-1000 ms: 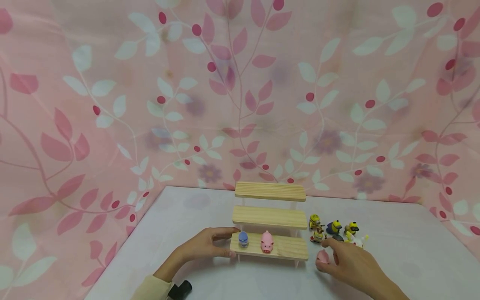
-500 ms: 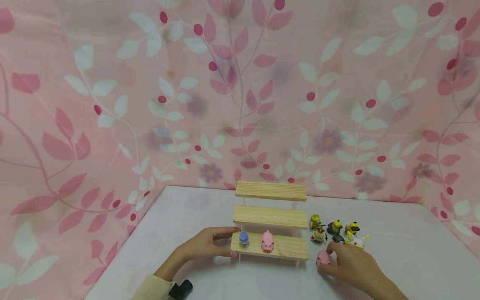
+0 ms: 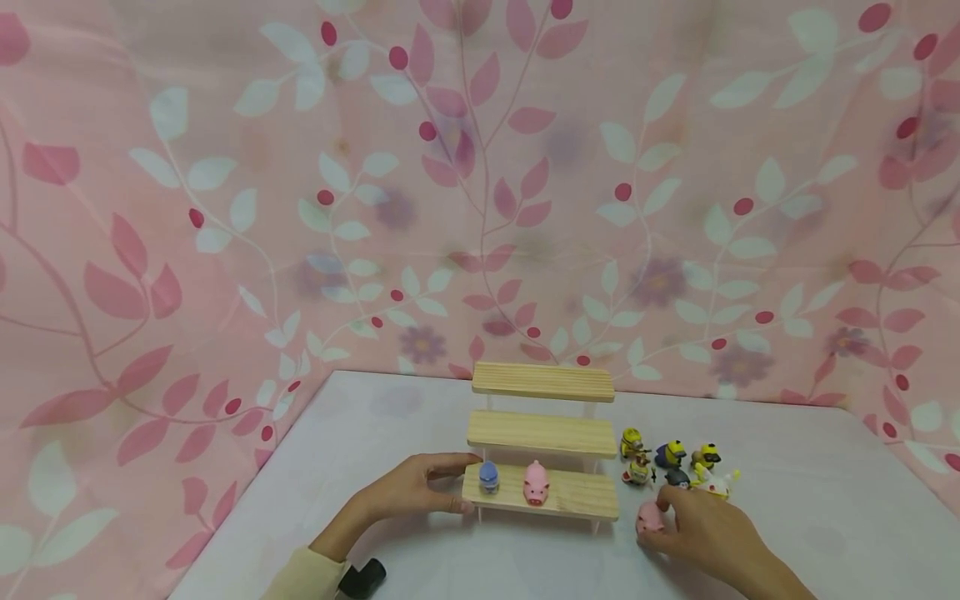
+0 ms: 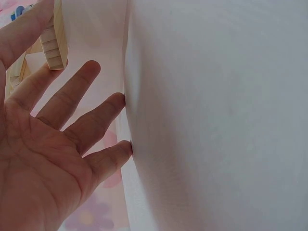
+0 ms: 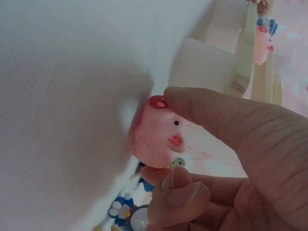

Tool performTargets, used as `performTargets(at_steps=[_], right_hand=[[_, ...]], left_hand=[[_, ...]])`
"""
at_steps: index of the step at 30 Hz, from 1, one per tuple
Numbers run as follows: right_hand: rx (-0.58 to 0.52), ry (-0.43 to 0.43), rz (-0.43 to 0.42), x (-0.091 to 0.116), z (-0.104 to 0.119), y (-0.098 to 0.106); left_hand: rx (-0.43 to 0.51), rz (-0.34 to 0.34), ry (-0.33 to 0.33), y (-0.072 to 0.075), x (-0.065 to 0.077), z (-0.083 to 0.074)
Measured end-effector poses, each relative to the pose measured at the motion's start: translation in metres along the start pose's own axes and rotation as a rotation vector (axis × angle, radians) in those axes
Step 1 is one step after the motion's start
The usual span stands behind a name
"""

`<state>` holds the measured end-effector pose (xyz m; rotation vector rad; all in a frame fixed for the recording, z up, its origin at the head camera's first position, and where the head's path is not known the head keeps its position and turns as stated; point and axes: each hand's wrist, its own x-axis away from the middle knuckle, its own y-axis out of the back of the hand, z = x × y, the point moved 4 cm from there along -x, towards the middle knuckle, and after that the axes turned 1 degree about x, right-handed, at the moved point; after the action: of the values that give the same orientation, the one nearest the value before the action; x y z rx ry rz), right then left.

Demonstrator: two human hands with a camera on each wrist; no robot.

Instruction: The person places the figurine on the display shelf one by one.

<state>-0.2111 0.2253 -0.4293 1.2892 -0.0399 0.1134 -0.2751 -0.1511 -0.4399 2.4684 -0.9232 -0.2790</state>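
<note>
The right hand (image 3: 708, 533) grips a pink toy pig (image 3: 650, 518) between thumb and fingers, on the table (image 3: 802, 492) right of the wooden shelf (image 3: 542, 432); the left hand (image 3: 411, 490) pinches the shelf's lowest step.

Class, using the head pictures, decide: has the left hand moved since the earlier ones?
No: the left hand stays at the left end of the lowest shelf, with no clear shift against it either way.
</note>
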Motion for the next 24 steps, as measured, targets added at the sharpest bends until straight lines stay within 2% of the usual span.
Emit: performTargets(at_steps=[5, 14, 24], right_hand=[[-0.018, -0.008, -0.021, 0.006, 0.000, 0.005], [-0.021, -0.027, 0.005, 0.014, 0.003, 0.016], [-0.017, -0.006, -0.039, 0.026, 0.011, 0.030]], left_hand=[[0.000, -0.002, 0.008, 0.000, -0.001, 0.004], [-0.002, 0.001, 0.010, 0.000, 0.000, 0.000], [0.009, 0.002, 0.011, -0.001, 0.001, -0.001]])
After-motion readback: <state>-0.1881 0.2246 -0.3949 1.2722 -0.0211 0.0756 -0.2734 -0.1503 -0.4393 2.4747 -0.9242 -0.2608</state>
